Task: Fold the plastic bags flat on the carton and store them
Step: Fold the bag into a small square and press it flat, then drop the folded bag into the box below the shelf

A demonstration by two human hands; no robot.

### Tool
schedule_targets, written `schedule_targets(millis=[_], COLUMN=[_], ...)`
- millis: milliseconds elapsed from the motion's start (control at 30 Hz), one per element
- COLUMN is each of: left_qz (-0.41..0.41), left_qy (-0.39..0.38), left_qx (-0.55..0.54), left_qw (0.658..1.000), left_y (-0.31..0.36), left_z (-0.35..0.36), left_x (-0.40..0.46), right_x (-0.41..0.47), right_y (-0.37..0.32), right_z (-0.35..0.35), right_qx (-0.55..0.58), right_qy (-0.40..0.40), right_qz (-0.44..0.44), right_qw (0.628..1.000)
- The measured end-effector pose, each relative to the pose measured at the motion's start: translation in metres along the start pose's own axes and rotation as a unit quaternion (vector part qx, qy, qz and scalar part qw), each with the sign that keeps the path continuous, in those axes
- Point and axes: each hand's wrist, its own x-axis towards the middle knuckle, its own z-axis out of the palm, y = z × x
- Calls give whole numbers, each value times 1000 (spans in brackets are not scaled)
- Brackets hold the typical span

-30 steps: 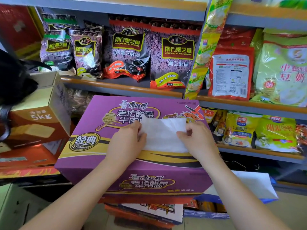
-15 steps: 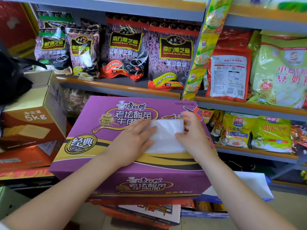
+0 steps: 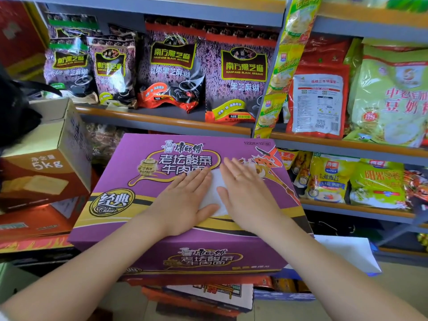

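1. Shelves of packaged food fill the background behind the stacked boxes
2. The purple carton sits on top of a stack of boxes, its printed top facing up and its long side running left to right
3. A brown box marked 5kg stands just left of the carton
4. The left hand lies fully open, palm down, fingers straight and pointing away from the person, pressing on the left part of the bag
5. The right hand is likewise spread flat, palm down, gripping nothing; it covers the right part of the bag and wears a ring
6. The white folded bag lies flat on the middle of the carton top, mostly hidden under both hands; only a strip shows between them, so its long axis cannot be told
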Motion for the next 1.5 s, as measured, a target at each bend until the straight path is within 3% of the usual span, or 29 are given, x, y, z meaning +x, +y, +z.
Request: schedule_targets(millis=[133,367,433,533,733,933,1033,1100,1300,1500], left_qz=[-4,-46,-46,17,-1,-36,-37,-28,47,69], left_qy=[10,-43,-15,41,5,-7,-21,-32,-56,-84], left_qx=[18,82,87,45,30,23,11,3,-22,3], left_qw=[1000,995,995,998,1000,999,999,999,997,994], left_y=[3,16,31,39,19,11,8,4,-19,-7], left_z=[0,-19,-21,-7,-2,-3,-5,-7,-12,-21], left_x=[-1,11,24,33,17,2,1,0,-10,-27], right_x=[0,1,1,0,-5,-9,-9,-7,-17,-46], right_y=[6,18,18,21,26,32,13,8,37,42], right_z=[13,12,13,11,9,3,4,7,-7,-12], right_qx=[-20,14,14,12,22,-46,-50,-40,13,-33], right_qy=[-59,-98,-103,-125,-116,-100,11,-29,-154,-166], right_qz=[65,56,54,49,25,94,-2,-67,-55,-96], right_qw=[996,994,993,991,993,989,999,997,986,981])
